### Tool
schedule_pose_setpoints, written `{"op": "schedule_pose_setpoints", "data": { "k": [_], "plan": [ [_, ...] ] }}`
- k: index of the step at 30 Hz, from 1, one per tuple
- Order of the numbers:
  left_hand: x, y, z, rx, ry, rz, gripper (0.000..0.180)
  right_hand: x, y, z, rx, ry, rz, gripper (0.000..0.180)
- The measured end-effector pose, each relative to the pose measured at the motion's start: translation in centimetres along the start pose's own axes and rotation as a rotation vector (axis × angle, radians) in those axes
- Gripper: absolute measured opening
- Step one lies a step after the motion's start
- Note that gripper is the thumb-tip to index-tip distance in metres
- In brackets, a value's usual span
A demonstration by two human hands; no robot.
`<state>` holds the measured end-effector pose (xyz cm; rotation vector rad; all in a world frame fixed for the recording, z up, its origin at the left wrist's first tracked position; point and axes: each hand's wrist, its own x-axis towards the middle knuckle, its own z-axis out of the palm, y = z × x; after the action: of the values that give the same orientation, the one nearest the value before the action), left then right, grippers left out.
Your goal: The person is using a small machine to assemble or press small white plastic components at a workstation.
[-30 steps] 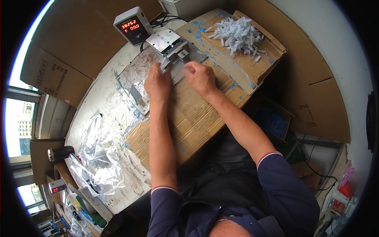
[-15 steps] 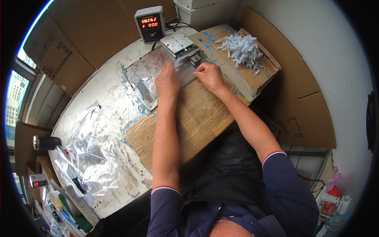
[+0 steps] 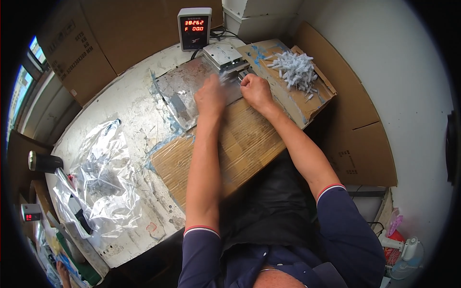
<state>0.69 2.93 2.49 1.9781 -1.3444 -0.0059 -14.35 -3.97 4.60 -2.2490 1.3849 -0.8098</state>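
At the far edge of the table (image 3: 120,110), both hands meet at a small metal press (image 3: 225,56). Left hand (image 3: 210,96) is blurred, fingers curled down on the steel plate (image 3: 185,86) before the press; whether it grips anything I cannot tell. Right hand (image 3: 256,89) is clenched just beside the press, what it pinches hidden. White parts (image 3: 295,69) lie heaped on cardboard (image 3: 288,103) to the right. Behind the press stands a red-digit counter (image 3: 194,28). Well to the left lies a clear bag (image 3: 103,177).
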Motion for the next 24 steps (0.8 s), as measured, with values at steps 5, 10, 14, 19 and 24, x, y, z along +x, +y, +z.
{"op": "schedule_pose_setpoints", "data": {
  "k": [5, 10, 14, 19, 24],
  "plan": [
    [0.1, -0.1, 0.0, -0.012, -0.005, 0.007, 0.031, 1.0, -0.6, 0.4, -0.087, 0.018, -0.075, 0.005],
    [0.2, -0.4, 0.2, 0.006, -0.007, -0.008, 0.03, 0.6, -1.4, 0.6, -0.147, 0.003, -0.076, 0.007],
    [0.2, -0.2, -0.1, -0.005, -0.007, 0.007, 0.03, 0.8, -1.8, 0.6, -0.201, -0.012, -0.087, 0.007],
    [0.2, 0.1, -0.1, -0.011, 0.0, -0.004, 0.03, 1.5, -2.4, 1.2, -0.264, 0.0, -0.076, 0.007],
    [0.0, 0.4, -0.7, -0.04, -0.006, -0.004, 0.03, 0.9, -1.9, 1.8, -0.157, 0.096, -0.127, 0.004]
  ]
}}
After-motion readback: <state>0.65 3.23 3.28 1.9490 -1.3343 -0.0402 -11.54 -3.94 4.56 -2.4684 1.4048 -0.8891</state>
